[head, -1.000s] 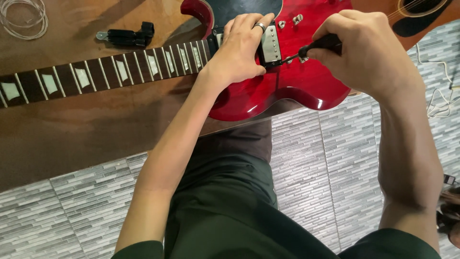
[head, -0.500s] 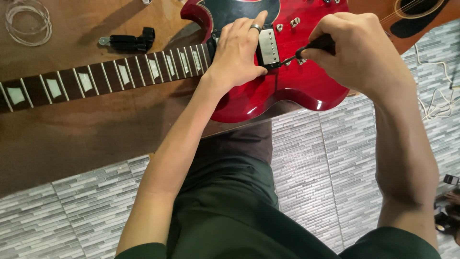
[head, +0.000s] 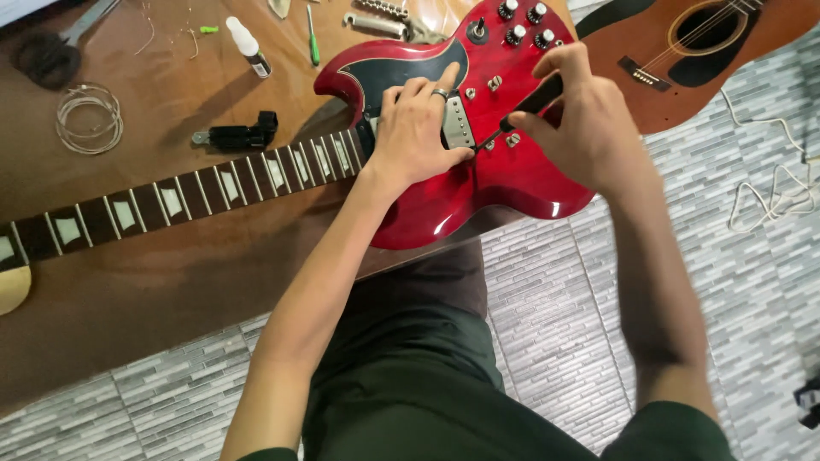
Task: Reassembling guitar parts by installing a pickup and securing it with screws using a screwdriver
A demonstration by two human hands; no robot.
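Observation:
A red electric guitar (head: pixel 504 183) lies flat on a brown wooden table (head: pixel 162 282), its neck (head: pixel 171 201) running left. My left hand (head: pixel 416 128), with a ring on one finger, presses flat on the body beside the chrome pickup (head: pixel 458 124). My right hand (head: pixel 572 119) grips a black-handled screwdriver (head: pixel 530 101), whose tip meets the body at the pickup's right edge. The black knobs (head: pixel 517 21) sit at the far end of the body.
A black string winder (head: pixel 239 135), a coil of strings (head: pixel 88 118), a small white bottle (head: pixel 248 44), a green tool (head: pixel 313 34) and a chrome bridge part (head: pixel 376 24) lie on the table. An acoustic guitar (head: pixel 692 51) rests at the top right. A white cord (head: pixel 769 201) lies on the tiled floor.
The view has tilted down, so more of the tabletop and guitar shows. Both hands stay at the pickup; my left thumb now presses near the screwdriver tip.

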